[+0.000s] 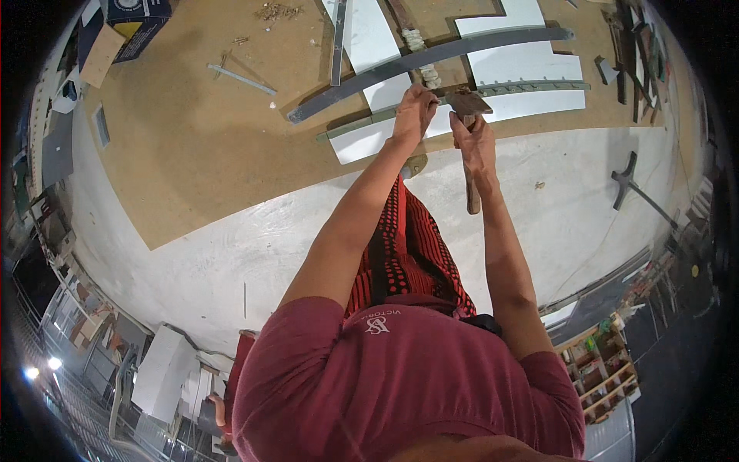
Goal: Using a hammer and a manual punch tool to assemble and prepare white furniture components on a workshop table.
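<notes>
My right hand point(477, 146) grips the wooden handle of a hatchet-like hammer point(472, 189), whose broad, rusty metal head point(471, 102) is at the top, over a white panel point(531, 102). Close beside it, my left hand point(414, 115) is closed, thumb and fingers pinched together; what they hold, if anything, is too small to make out. Both hands are at a narrow grey-green strip point(531, 87), which has several small upright pieces along its right part. Beyond it runs a long, curved dark grey bar point(462, 50).
Brown board point(192, 169) lies over the pale floor point(231, 262). More white pieces point(369, 46), a straight metal bar point(339, 46) and a pile of small bits point(277, 11) lie farther out. A dark T-shaped stand point(627, 183) is at right, a dark blue box point(138, 27) at upper left.
</notes>
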{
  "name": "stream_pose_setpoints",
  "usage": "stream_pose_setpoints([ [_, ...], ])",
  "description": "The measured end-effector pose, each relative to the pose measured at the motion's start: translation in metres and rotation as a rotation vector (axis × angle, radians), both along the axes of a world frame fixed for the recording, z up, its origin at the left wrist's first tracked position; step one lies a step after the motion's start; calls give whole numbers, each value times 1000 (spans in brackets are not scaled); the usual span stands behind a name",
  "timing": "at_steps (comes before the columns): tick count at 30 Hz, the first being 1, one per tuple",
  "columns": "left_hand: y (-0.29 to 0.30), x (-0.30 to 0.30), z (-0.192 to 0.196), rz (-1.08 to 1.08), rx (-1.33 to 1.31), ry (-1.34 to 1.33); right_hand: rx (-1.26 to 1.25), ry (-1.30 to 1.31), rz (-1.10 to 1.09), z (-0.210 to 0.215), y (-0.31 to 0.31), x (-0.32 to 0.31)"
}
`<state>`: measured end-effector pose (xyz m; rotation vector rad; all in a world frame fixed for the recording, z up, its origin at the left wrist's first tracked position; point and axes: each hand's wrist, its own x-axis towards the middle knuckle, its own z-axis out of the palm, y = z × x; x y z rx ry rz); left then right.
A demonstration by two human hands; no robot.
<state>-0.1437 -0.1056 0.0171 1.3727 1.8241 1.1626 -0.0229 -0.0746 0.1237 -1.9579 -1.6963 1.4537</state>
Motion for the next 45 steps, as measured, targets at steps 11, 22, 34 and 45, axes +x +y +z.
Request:
stream_pose_setpoints([
  [11, 4, 4, -6, -62, -50, 128, 30, 56, -14, -30, -8, 13],
  [22, -17, -12, 32, -63, -70, 129, -158, -192, 100, -15, -115, 108],
  [34, -99, -178, 62, 433, -127, 277, -498, -587, 478, -74, -313, 281],
  [45, 21, -255, 13, 475, -373, 403, -604, -437, 235, -22, -329, 210],
])
